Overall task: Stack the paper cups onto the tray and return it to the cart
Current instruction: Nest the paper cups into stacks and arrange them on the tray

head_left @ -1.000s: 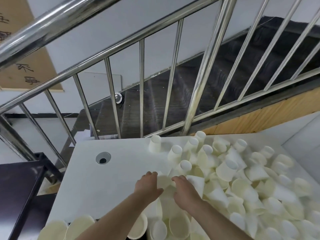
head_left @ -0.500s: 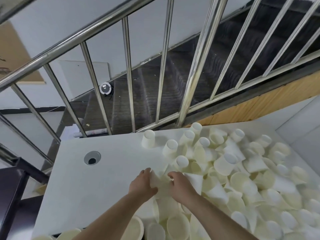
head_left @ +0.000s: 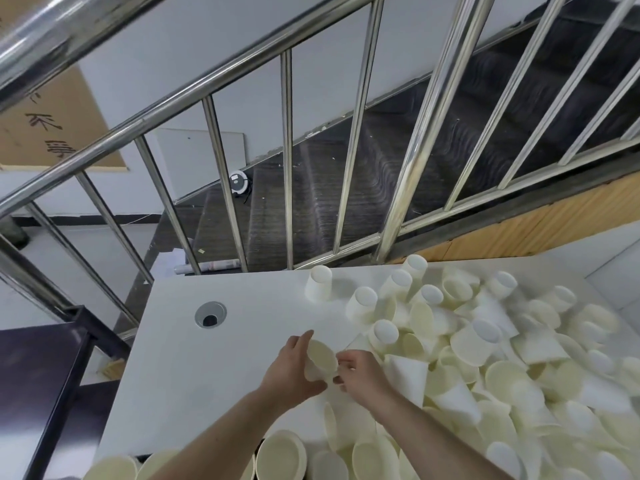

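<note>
Between both hands [head_left: 320,370], paper cup [head_left: 322,355].

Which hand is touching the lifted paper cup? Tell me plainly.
Touching, both: the head view shows the left hand wrapped round the paper cup, and the right hand pinching its rim.

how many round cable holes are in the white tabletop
1. The round grey-rimmed hole sits in the bare left part of the white tabletop. The pile of pale paper cups on the right could hide others.
</note>
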`<state>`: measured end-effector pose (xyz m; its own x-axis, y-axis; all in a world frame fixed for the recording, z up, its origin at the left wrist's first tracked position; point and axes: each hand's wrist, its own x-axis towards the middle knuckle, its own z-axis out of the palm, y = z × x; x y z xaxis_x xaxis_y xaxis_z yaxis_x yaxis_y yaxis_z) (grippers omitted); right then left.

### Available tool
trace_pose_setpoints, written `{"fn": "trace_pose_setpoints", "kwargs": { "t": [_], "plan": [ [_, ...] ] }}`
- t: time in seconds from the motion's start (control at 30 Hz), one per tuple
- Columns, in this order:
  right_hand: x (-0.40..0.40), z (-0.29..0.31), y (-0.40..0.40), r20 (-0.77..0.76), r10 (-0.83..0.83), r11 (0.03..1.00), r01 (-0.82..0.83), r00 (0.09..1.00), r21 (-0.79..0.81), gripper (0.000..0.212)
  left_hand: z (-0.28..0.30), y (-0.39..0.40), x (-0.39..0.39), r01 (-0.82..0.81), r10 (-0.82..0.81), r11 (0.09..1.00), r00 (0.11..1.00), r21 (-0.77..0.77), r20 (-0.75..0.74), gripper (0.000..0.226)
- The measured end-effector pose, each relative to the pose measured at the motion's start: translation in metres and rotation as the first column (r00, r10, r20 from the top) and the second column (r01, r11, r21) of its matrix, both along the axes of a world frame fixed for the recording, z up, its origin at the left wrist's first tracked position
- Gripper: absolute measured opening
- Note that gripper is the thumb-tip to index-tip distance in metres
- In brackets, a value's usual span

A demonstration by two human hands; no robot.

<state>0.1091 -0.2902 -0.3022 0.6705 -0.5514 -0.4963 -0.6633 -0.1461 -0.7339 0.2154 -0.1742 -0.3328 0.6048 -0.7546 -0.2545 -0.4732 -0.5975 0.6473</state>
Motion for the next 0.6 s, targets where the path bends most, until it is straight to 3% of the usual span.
{"fn": "trace_pose_setpoints", "kwargs": {
  "t": [0.17,0.23,0.37,0.47,0.6],
  "plan": [
    [0.005,0.004,0.008,0.039,0.082,0.997,-0.081,0.996,-0.014,0.026,0.001,0.006,0.005,0.022,-0.028,0.998,0.996,0.061,0.087,0.091],
    [0.006,0.004,0.008,0.012,0.138,0.979,-0.135,0.990,-0.153,0.030,0.001,0.010,0.008,0.039,-0.049,0.996,0.990,0.077,0.129,0.088],
    [0.010,0.008,-0.004,-0.233,0.239,0.783,-0.329,0.943,-0.528,0.049,0.001,0.017,0.015,0.071,-0.093,0.990,0.979,0.124,0.181,0.084],
    [0.011,0.005,-0.015,-0.435,0.256,0.715,-0.472,0.863,-0.516,0.054,0.000,0.020,0.014,0.091,-0.116,0.986,0.977,0.143,0.179,0.082],
    [0.017,-0.002,-0.024,-0.527,0.258,0.658,-0.547,0.810,-0.517,0.044,-0.002,0.022,0.015,0.084,-0.108,0.988,0.976,0.133,0.187,0.079]
  ]
}}
